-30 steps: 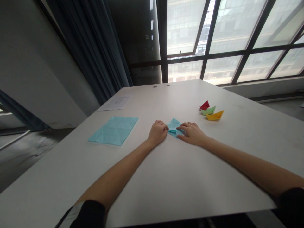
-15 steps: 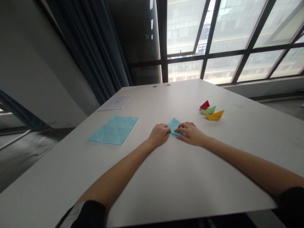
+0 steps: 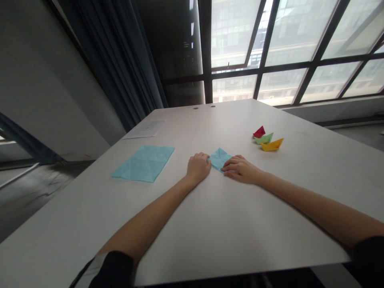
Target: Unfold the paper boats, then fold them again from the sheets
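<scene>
A small folded light-blue paper (image 3: 219,157) lies on the table between my hands, one corner pointing away from me. Its creases show on the top face. My left hand (image 3: 199,166) has its fingers curled over the left corner, which they partly hide. At the lower right edge, my right hand (image 3: 242,170) holds the paper with thumb and fingers close together; the fingers cover that corner. To the left rests a larger light-blue sheet (image 3: 145,163), spread out and marked with crossing fold lines.
Three folded paper boats stand to the right: a red one (image 3: 259,132), a green one (image 3: 264,139) and a yellow one (image 3: 272,145). A printed white sheet (image 3: 145,129) lies at the far left of the white table (image 3: 204,224). Windows and a dark curtain (image 3: 120,60) are beyond.
My left hand has shifted slightly left and away from me. The folded paper now lies flatter and wider, with more of its top face showing. My right hand has barely moved.
</scene>
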